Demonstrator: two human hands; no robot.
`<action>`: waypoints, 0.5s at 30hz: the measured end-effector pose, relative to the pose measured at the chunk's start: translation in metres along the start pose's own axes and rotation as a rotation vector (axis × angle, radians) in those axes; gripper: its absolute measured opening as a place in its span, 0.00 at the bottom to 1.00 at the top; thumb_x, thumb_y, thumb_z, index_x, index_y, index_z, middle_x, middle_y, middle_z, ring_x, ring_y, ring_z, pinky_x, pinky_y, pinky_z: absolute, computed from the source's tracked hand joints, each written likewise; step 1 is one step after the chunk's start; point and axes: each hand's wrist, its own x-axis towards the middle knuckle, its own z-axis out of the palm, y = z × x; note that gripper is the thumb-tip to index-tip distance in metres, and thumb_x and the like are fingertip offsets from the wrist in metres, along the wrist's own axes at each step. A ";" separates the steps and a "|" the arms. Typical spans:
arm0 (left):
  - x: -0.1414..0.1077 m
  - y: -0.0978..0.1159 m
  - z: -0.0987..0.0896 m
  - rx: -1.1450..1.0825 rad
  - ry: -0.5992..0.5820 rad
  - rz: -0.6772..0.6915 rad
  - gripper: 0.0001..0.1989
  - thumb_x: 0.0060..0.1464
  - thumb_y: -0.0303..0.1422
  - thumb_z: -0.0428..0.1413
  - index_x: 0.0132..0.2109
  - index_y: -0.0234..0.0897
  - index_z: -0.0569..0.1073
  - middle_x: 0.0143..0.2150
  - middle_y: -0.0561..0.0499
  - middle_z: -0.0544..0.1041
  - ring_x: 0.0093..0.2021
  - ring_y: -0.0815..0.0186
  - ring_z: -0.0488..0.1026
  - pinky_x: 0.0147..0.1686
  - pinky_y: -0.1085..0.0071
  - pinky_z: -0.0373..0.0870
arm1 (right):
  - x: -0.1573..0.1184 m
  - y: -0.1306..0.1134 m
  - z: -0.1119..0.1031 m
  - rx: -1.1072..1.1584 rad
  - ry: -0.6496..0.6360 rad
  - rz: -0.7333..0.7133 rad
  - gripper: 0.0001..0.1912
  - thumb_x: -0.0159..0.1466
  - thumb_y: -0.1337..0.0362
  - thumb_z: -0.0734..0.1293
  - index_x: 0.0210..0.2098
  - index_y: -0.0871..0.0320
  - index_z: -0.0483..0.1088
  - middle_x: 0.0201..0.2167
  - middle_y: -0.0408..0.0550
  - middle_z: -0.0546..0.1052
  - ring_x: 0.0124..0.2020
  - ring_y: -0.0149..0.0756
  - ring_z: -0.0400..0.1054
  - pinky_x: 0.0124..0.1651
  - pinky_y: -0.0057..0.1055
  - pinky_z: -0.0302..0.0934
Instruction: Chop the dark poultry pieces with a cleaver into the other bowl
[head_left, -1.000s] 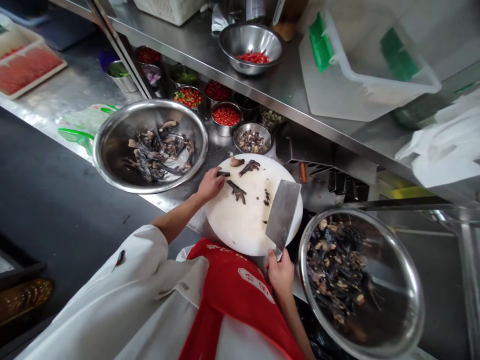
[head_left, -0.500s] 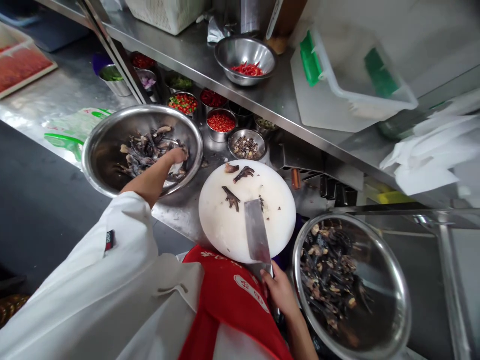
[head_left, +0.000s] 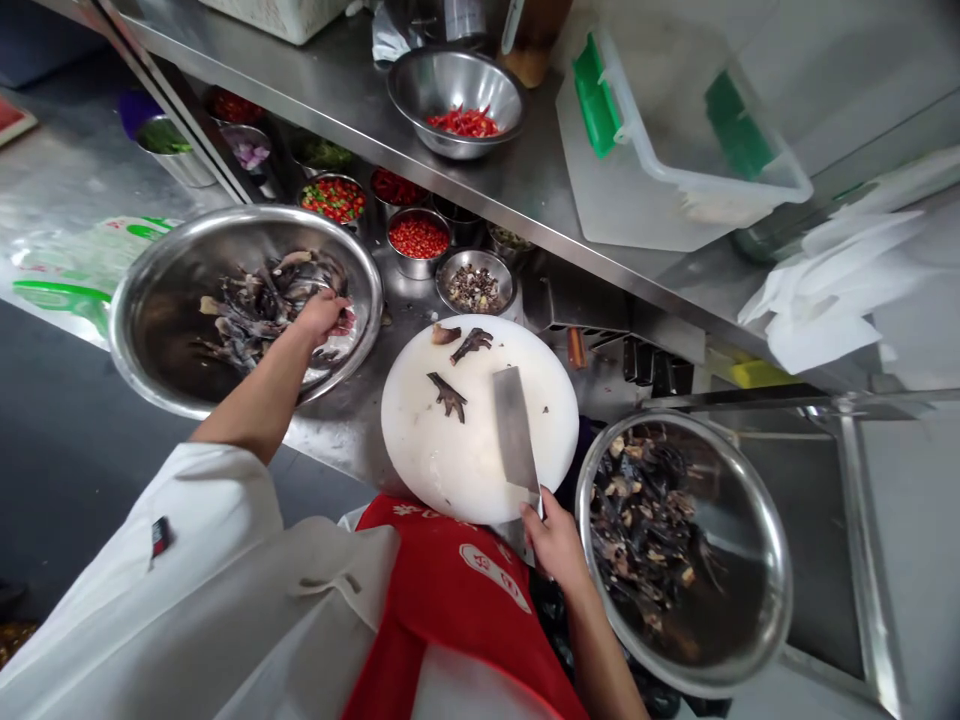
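My right hand (head_left: 553, 540) is closed round the handle of a cleaver (head_left: 514, 430), whose broad blade lies over the right part of a round white cutting board (head_left: 409, 465). On the board are two dark chicken feet (head_left: 448, 396) and a brownish piece (head_left: 445, 334) near the far rim. My left hand (head_left: 322, 315) reaches into a large steel bowl (head_left: 150, 330) of dark chicken feet (head_left: 251, 310). Its fingers are curled by a pinkish piece at the bowl's right side; what they grip is partly hidden.
A second steel bowl (head_left: 757, 590) at the right holds chopped dark pieces (head_left: 645, 510). Behind the board stand small tins, one of chopped red chillies (head_left: 418, 238). A steel shelf (head_left: 315, 120) overhangs them, carrying a bowl (head_left: 457, 100) and a plastic bin (head_left: 637, 190).
My left hand has lifted slightly within the bowl. The cleaver has shifted up the board, and small scraps by its blade are gone from view. The camera view has turned a little.
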 end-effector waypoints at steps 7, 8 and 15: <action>-0.053 0.000 -0.005 0.694 0.152 0.496 0.17 0.57 0.37 0.50 0.51 0.35 0.70 0.45 0.40 0.75 0.49 0.53 0.71 0.50 0.60 0.66 | 0.002 -0.001 0.013 0.108 -0.037 -0.008 0.19 0.64 0.52 0.57 0.46 0.58 0.67 0.14 0.37 0.67 0.16 0.35 0.64 0.24 0.28 0.58; -0.059 -0.001 -0.005 0.779 0.151 0.499 0.17 0.57 0.36 0.50 0.51 0.33 0.71 0.47 0.38 0.74 0.51 0.51 0.70 0.52 0.58 0.64 | 0.002 0.000 0.014 0.119 -0.033 -0.012 0.19 0.64 0.52 0.57 0.45 0.58 0.66 0.14 0.36 0.67 0.16 0.35 0.64 0.24 0.28 0.58; -0.068 -0.006 -0.016 0.743 0.458 0.355 0.26 0.63 0.34 0.41 0.65 0.27 0.55 0.55 0.35 0.70 0.55 0.52 0.67 0.54 0.58 0.61 | -0.005 0.007 0.017 0.110 -0.014 -0.044 0.18 0.63 0.52 0.57 0.44 0.57 0.66 0.14 0.36 0.68 0.17 0.36 0.65 0.25 0.29 0.58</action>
